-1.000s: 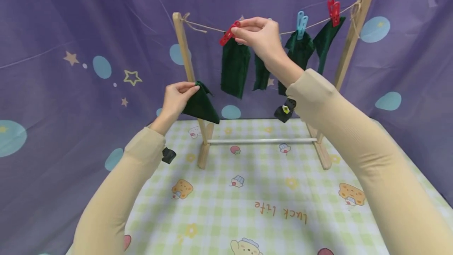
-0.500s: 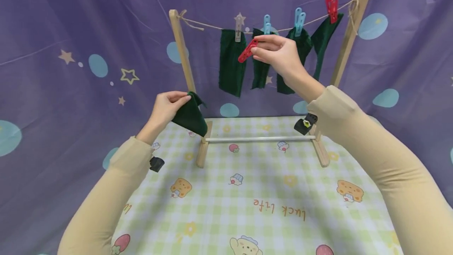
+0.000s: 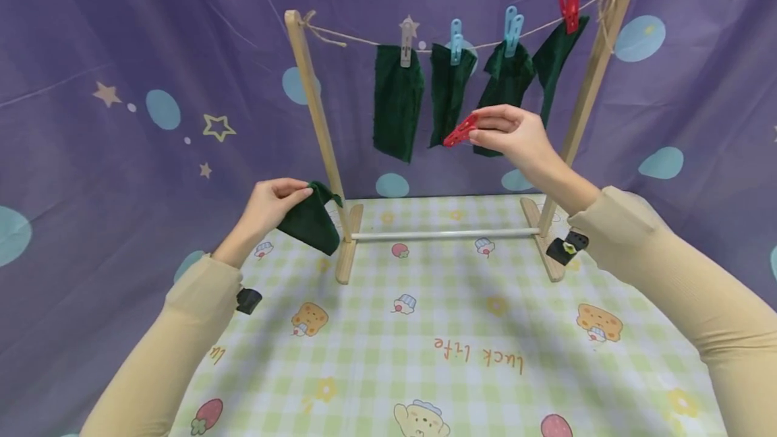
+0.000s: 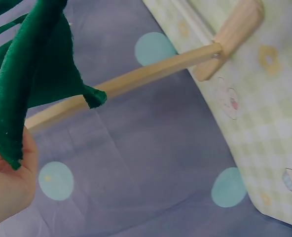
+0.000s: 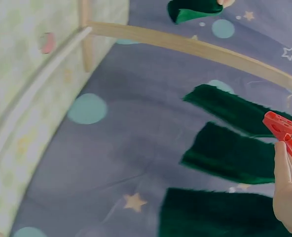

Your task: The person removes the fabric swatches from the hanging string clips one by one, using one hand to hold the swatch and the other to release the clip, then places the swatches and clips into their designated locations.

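Note:
My left hand (image 3: 271, 204) pinches a dark green cloth (image 3: 312, 221) by its upper corner, and the rest of it hangs down beside the rack's left post. In the left wrist view the cloth (image 4: 42, 64) droops in folds over the fingers. Between thumb and fingers of my right hand (image 3: 512, 137) is a red clothespin (image 3: 460, 131), held in front of the hanging cloths. Behind it, several green cloths hang from a string line (image 3: 358, 40): one under a clear clothespin (image 3: 406, 46), two under blue clothespins (image 3: 456, 42), and the rightmost under another red clothespin (image 3: 569, 9).
The wooden rack (image 3: 318, 120) stands on a green checked tablecloth (image 3: 449, 315), its posts joined low down by a white rod (image 3: 446, 235). A purple curtain (image 3: 152, 32) with stars and blue spots closes off the back and sides.
My right hand has drawn the red clothespin away from the line near the clear clothespin, down and to the right. My left hand has lowered its cloth and shifted left.

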